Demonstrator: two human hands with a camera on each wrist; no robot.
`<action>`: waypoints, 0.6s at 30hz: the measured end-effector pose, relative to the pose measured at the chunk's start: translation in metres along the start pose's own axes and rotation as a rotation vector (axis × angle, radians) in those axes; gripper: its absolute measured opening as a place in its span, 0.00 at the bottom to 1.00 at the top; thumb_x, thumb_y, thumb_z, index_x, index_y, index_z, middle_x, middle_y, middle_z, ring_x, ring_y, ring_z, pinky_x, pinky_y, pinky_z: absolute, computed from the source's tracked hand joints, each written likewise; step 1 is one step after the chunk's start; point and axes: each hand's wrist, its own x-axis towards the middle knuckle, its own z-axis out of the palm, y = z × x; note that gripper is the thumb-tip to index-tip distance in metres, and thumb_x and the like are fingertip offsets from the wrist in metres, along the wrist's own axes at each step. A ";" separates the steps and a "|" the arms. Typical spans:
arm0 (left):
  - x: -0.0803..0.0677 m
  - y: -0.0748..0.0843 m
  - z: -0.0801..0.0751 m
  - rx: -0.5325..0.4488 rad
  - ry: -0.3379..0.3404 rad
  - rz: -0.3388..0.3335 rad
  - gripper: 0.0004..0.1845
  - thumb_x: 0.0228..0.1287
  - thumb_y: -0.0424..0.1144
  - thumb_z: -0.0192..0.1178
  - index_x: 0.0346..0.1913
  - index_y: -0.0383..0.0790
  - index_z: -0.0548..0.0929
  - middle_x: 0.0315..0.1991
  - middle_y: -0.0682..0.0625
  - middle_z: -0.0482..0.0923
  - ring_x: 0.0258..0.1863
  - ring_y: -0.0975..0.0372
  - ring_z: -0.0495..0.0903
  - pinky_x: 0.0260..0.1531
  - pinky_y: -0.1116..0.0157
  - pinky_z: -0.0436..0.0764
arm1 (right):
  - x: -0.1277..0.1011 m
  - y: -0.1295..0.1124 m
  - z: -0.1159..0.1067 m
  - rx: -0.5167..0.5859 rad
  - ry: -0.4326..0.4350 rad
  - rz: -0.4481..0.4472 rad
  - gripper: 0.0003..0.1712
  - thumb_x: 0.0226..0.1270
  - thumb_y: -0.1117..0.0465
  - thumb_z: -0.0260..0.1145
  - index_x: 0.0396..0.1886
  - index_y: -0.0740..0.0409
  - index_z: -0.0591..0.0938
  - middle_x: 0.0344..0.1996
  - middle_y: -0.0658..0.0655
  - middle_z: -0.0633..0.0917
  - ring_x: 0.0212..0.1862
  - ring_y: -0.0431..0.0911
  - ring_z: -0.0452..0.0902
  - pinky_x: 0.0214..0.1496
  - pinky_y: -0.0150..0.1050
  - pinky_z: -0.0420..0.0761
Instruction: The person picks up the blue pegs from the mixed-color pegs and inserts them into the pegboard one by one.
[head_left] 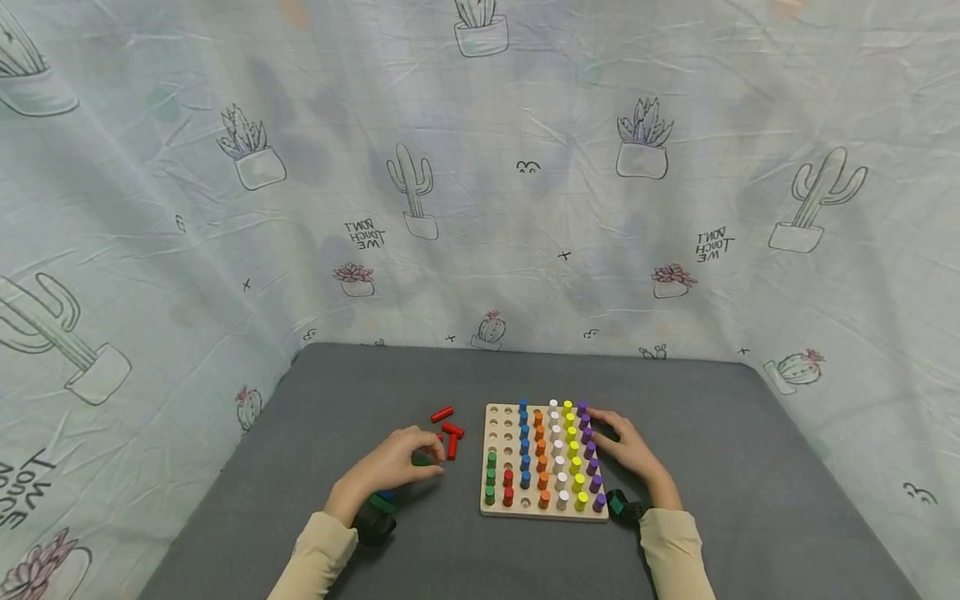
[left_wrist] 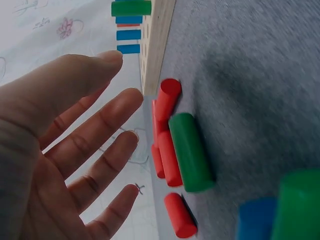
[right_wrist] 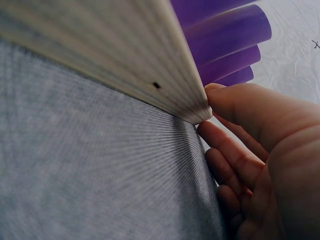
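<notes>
With the right hand (head_left: 630, 450) steadying the pegboard (head_left: 495, 500) at its right edge, the left hand (head_left: 393, 462), fingers spread and empty, hovers over a loose green peg (left_wrist: 190, 152) left of the pegboard, so gripping it probably comes next.

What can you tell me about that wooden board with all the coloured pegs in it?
The wooden pegboard is a pale, square slab lying flat on the grey table. Upright pegs fill its right-hand columns: blue, orange, white, yellow, purple. The left columns hold three green and two red pegs; other holes are empty. The right hand touches its right edge.
</notes>
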 end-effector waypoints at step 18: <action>-0.026 -0.017 -0.011 0.021 -0.076 -0.054 0.07 0.55 0.43 0.67 0.36 0.53 0.81 0.35 0.63 0.78 0.37 0.65 0.72 0.39 0.62 0.71 | 0.002 0.017 0.004 0.001 0.007 0.007 0.26 0.63 0.65 0.61 0.60 0.68 0.71 0.56 0.69 0.74 0.58 0.64 0.65 0.58 0.63 0.60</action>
